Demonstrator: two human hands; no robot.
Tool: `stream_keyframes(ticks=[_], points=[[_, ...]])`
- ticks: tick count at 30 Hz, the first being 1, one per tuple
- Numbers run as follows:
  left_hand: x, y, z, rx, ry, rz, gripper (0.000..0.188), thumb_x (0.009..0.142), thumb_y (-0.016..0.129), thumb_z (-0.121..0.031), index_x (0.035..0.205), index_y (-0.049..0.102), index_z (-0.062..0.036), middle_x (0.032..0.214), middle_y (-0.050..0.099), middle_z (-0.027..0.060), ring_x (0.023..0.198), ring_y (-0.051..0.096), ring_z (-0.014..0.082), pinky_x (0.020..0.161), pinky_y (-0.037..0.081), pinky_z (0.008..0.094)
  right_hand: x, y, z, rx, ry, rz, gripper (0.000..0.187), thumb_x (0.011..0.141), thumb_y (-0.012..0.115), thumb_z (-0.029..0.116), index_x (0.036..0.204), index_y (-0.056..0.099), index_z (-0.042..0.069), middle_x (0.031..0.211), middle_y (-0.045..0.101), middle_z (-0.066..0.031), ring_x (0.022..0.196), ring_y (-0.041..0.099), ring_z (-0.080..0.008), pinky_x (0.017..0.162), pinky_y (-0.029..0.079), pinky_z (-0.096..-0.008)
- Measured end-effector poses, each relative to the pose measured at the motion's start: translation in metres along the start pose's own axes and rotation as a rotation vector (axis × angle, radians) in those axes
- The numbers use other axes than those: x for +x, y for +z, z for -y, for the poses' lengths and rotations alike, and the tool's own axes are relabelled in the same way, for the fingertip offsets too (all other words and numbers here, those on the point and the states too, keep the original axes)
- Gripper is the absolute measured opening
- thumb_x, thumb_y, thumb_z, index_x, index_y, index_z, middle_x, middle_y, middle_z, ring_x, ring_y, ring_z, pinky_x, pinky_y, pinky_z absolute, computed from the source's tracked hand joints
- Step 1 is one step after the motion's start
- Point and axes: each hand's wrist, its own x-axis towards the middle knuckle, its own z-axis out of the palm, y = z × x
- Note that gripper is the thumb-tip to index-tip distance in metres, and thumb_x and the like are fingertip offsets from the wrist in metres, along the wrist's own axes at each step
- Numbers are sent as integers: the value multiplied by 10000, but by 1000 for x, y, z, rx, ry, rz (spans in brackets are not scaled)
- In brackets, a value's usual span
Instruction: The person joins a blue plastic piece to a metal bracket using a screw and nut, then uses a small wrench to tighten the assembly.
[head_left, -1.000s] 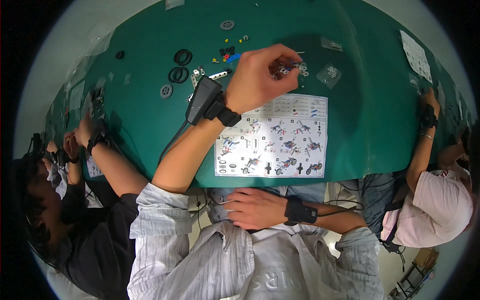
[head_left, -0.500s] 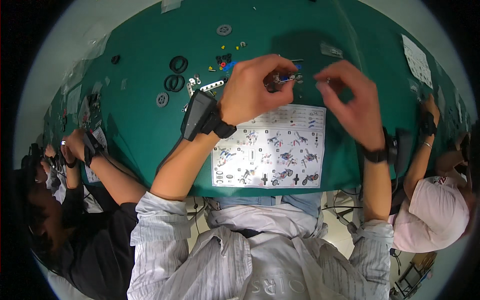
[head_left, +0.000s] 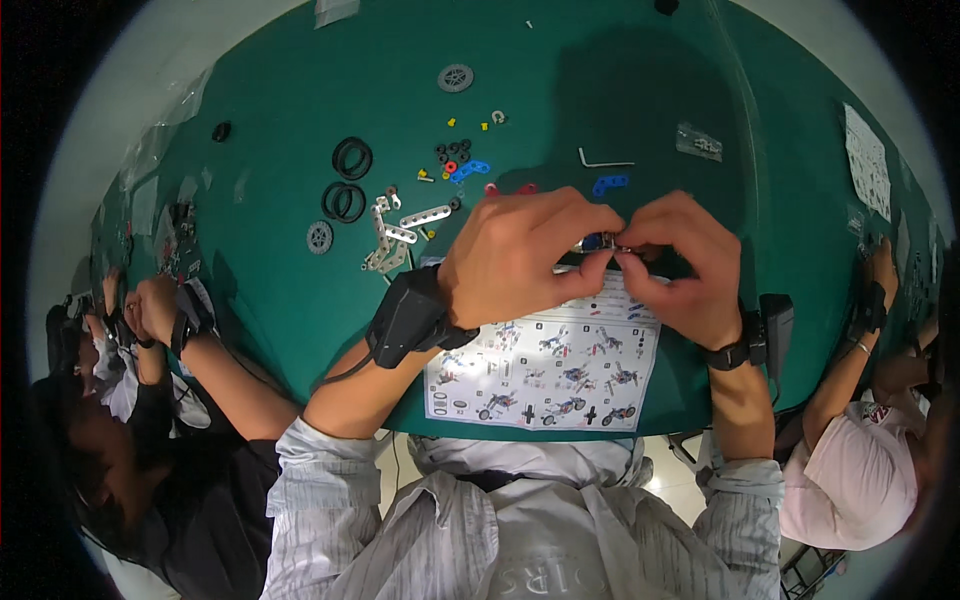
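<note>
Between the fingertips of my left hand (head_left: 530,245) is a small assembly of blue and metal parts (head_left: 596,242), mostly covered by the fingers. My right hand (head_left: 690,260) meets it from the right, thumb and forefinger pinched at its end around a small part too hidden to name. Both hands are above the top of a printed instruction sheet (head_left: 545,385) with step drawings. Just beyond them lie a blue angled plate (head_left: 610,184) and an L-shaped hex key (head_left: 606,162).
To the left lie silver perforated strips (head_left: 425,216), black rubber tyres (head_left: 344,203), a grey wheel (head_left: 320,237) and another blue plate (head_left: 470,171). A second grey wheel (head_left: 455,78) is farther off. A clear bag (head_left: 699,142) lies at right. People work on both sides.
My right hand, apart from the left before, has come in to the assembly, and their fingertips now meet. Both hands are lower in the picture; the view has shifted, showing more of the far table.
</note>
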Motion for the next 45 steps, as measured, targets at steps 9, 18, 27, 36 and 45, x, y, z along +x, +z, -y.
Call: stream_keyframes(ticks=[9,18,27,36,45], points=[[2,1,4,-36,12,-1,317,755,856,-50,1062,779,-55,906,767,94,730,741,266,624,579,350,2,0,-3,18,4,1,274,737,829,-77,972,745,36,938,725,-101,773,711,-212,620,559,-291],[2,0,4,-93,-4,17,312,756,853,-52,1058,774,-34,919,773,106,734,745,272,644,592,363,1,-1,-3,0,-43,-8,272,739,835,-76,978,756,29,931,722,-111,765,713,-209,622,565,-297],[2,1,2,-116,-15,25,322,747,837,-37,1063,773,-37,947,782,108,759,757,277,660,601,365,-1,-1,-4,21,-72,-47,263,742,845,-63,971,755,33,932,717,-106,740,696,-191,602,550,-286],[2,0,2,-126,-16,24,331,746,841,-26,1071,778,-25,988,793,116,809,774,280,707,614,358,0,-2,-5,28,-43,-24,244,748,837,-51,946,733,46,936,713,-101,730,684,-186,598,540,-284],[3,0,1,-149,-26,-5,317,748,851,-24,1059,788,-17,1019,800,107,831,779,264,718,621,345,-1,-3,-5,23,-32,-38,239,750,834,-44,949,738,48,949,711,-95,740,696,-173,615,557,-279]])
